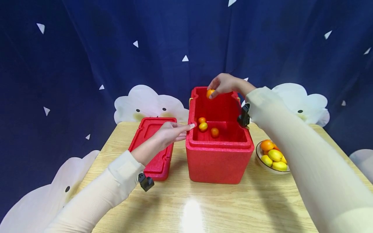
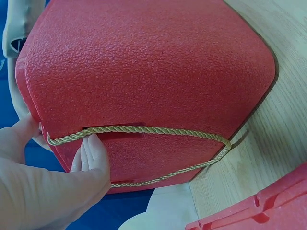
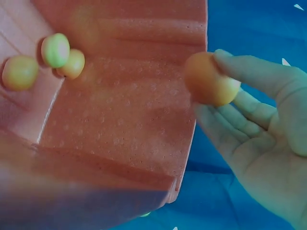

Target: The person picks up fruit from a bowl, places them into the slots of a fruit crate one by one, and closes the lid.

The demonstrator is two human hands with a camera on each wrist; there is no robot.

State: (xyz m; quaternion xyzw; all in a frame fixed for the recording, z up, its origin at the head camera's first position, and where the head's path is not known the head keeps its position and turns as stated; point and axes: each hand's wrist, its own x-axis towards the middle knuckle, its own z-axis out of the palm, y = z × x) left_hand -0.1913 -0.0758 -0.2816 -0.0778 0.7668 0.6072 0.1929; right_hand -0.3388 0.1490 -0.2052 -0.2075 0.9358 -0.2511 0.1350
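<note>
A red foam cooler box (image 1: pixel 220 165) stands uncovered on the table. Its left rim is gripped by my left hand (image 1: pixel 172 132), thumb on the edge and fingers against the outer wall beside a gold cord (image 2: pixel 158 130). Above the far part of the box, my right hand (image 1: pixel 223 84) holds an orange (image 3: pixel 211 79) between thumb and fingers. Inside on the floor lie a yellow fruit (image 1: pixel 203 126), an orange fruit (image 1: pixel 202 120) touching or close behind it, and another orange fruit (image 1: pixel 214 132) to their right.
The red lid (image 1: pixel 155 163) lies left of the box. To the right, a bowl (image 1: pixel 263 164) holds several lemons and oranges, partly covered by the right sleeve (image 1: pixel 294 136). A dark blue curtain (image 1: pixel 163 38) hangs behind the wooden table (image 1: pixel 163 207).
</note>
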